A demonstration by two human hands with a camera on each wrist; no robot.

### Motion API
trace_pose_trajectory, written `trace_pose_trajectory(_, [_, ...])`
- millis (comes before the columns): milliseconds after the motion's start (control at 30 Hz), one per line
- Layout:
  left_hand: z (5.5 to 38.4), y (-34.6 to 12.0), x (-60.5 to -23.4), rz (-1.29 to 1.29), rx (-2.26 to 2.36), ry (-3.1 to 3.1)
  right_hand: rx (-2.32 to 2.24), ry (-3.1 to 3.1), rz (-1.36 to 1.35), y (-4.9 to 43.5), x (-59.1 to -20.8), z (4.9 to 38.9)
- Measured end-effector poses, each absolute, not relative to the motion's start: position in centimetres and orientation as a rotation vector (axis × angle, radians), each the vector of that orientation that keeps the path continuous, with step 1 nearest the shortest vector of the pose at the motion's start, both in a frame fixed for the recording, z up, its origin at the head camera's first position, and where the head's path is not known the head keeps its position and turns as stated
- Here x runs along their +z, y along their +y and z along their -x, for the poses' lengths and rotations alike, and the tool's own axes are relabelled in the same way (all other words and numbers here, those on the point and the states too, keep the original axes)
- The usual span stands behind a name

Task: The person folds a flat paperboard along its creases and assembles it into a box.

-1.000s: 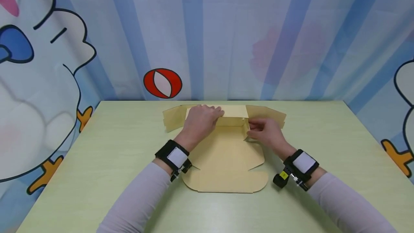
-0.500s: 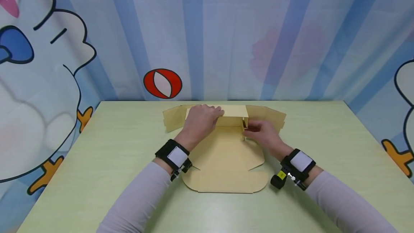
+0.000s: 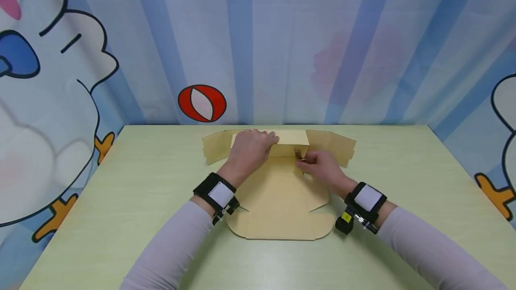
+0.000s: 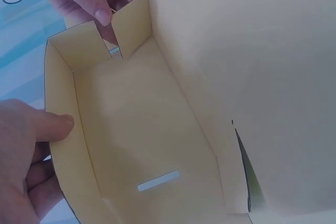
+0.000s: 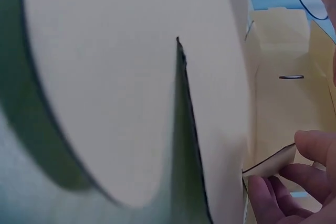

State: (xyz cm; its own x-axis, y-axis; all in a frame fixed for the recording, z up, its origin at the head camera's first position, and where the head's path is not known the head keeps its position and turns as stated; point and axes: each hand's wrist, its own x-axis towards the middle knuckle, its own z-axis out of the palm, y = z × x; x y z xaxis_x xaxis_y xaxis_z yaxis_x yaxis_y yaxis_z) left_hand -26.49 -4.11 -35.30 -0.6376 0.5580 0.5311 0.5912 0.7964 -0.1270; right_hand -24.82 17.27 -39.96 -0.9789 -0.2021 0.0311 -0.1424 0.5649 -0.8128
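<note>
A partly folded tan cardboard box [image 3: 278, 196] lies on the table, its wide lid panel flat toward me and its far walls standing. My left hand [image 3: 250, 149] grips the raised far wall, with the thumb inside and the fingers outside, as the left wrist view shows. At the right end, my right hand [image 3: 322, 167] pinches a small corner flap [image 5: 270, 163] between thumb and fingers. That flap is bent inward from the side. In the left wrist view, a gap separates the pinched flap [image 4: 134, 24] from the neighbouring flap [image 4: 81, 44].
Two side wings of the box, the left wing [image 3: 215, 147] and the right wing [image 3: 341, 144], spread outward near the back edge of the pale green table [image 3: 157, 160]. Behind stands a blue striped curtain [image 3: 270, 48] with cartoon prints.
My right hand has moved left and slightly inward, turning the small corner flap in toward the middle of the box. The left hand keeps its grip on the far wall.
</note>
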Motion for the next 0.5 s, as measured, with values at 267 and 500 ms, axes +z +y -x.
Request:
trace_pose_trajectory(267, [26.5, -4.2, -35.3, 0.846, -0.057, -2.413, -1.125, 2.987, 0.506, 15.9, -40.4, 25.0])
trace_pose_trajectory(500, [26.4, -4.3, -35.3, 0.849, -0.045, -2.414, -1.075, 2.972, 0.584, 15.3, -40.4, 25.2])
